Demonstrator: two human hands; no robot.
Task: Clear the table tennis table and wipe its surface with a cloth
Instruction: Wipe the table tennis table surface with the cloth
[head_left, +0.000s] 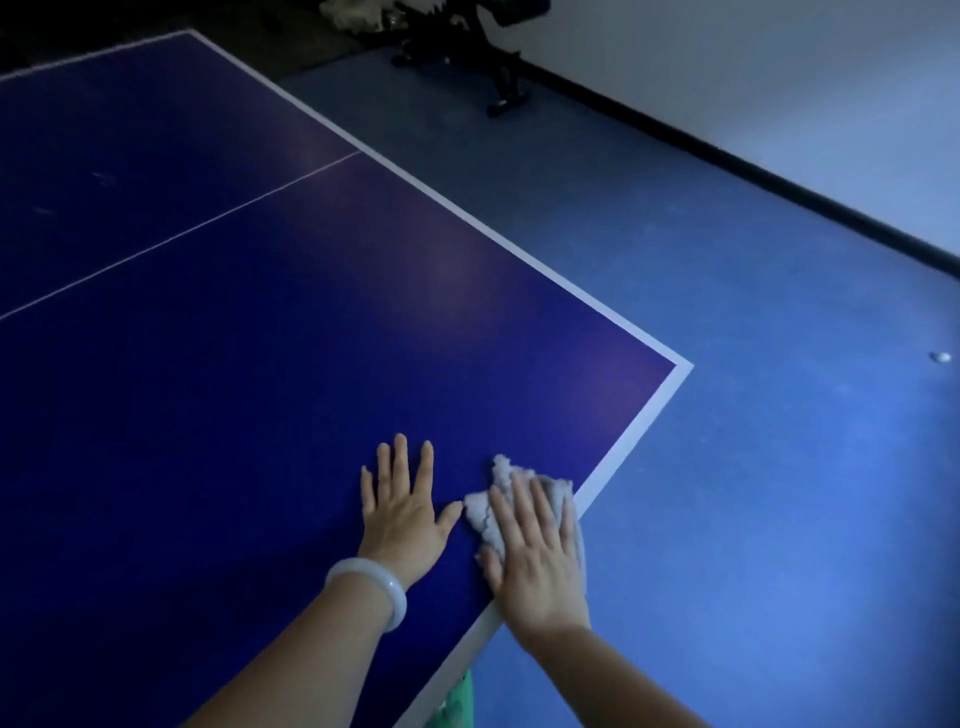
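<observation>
Table (260, 338) deep blue, white lines; cloth (485, 512) pale grey; bangle (371, 582) milky white; floor (753, 467) lighter blue.

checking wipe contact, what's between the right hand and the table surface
The grey cloth, pressed flat under the right hand near the table edge, in the head view.
</observation>
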